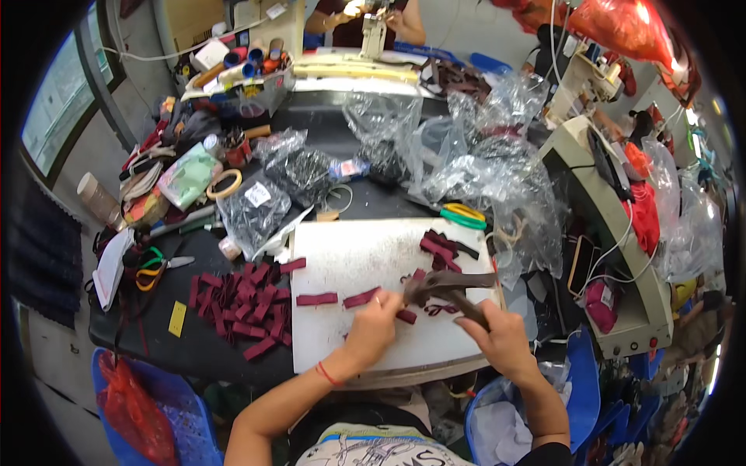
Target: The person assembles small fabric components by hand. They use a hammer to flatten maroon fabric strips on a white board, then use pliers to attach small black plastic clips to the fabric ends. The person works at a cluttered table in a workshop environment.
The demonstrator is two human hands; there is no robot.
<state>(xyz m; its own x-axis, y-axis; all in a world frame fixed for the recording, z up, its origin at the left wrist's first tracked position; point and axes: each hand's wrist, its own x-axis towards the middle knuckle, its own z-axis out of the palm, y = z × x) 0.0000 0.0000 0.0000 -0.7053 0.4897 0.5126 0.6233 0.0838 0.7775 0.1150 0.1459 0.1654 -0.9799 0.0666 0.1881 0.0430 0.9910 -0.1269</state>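
Observation:
My right hand [501,340] is wrapped round the handle of a dark claw hammer [458,281]. The hammer's head is over the white board [350,248], just beyond the fingertips of my left hand [374,329]. Those left fingers are closed in a pinch low over the board; what they hold is hidden. A maroon fabric strip [362,297] lies right beside the left knuckles, and another maroon strip [317,299] lies farther left. Several maroon loops [441,250] are bunched at the board's far right. Part of the board under the hammer is hidden.
A heap of maroon strips [247,303] lies left of the board. Green-and-orange scissors [151,270] rest farther left; more scissors [464,216] are at the board's far edge. Clear plastic bags [497,179] crowd the back right. Blue bins [194,423] stand below. A person works opposite.

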